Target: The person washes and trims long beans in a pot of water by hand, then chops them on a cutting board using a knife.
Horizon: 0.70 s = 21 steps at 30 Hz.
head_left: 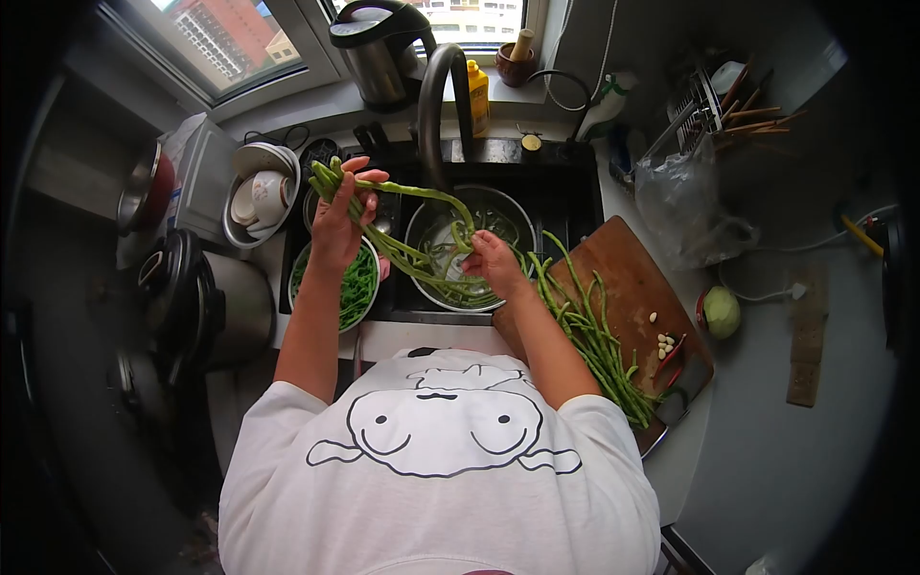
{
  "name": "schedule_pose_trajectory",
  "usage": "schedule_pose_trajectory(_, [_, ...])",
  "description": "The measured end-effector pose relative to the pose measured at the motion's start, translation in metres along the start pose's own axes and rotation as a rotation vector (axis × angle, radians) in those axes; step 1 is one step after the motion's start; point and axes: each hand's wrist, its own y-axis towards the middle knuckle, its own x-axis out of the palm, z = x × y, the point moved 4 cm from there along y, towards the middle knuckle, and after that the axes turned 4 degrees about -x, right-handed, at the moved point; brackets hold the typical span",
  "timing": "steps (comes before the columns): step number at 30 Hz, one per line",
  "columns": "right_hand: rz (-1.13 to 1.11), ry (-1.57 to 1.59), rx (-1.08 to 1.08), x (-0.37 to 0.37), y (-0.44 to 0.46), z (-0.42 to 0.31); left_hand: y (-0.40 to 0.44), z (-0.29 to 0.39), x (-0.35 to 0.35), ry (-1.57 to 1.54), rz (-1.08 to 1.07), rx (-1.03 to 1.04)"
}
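Observation:
My left hand (337, 228) is closed round a bunch of long green beans (402, 189), raised over the left part of the sink. From it the beans hang down to the right, over a round metal basin (420, 230) in the sink. My right hand (494, 264) pinches one of these beans above the basin's right side. Inside the basin lie more beans, partly hidden by the bunch. Left of the basin, below my left wrist, a bowl holds cut green beans (357, 289). More whole long beans (599, 345) lie along the cutting board (632, 278) at my right.
A dark faucet (430, 144) arches over the basin. Garlic cloves (665, 343) and red chilies (675, 364) lie on the board. Right of it sits a round green vegetable (719, 313). A pressure cooker (230, 297) and stacked bowls (237, 216) stand left; a kettle (376, 62) is on the windowsill.

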Motion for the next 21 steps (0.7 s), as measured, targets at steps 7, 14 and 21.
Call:
schedule_pose_trajectory(7, [0.018,0.235,-0.119,-0.028,-0.013,-0.038,-0.006,-0.030,-0.025,0.114,0.076,-0.084])
schedule_pose_trajectory(14, [-0.063,0.157,-0.121,-0.034,-0.025,-0.059,-0.011,-0.036,-0.038,0.135,0.177,-0.061])
schedule_pose_trajectory(21, [-0.073,-0.319,-0.064,-0.036,-0.015,-0.034,-0.010,-0.017,-0.033,0.217,0.290,0.046])
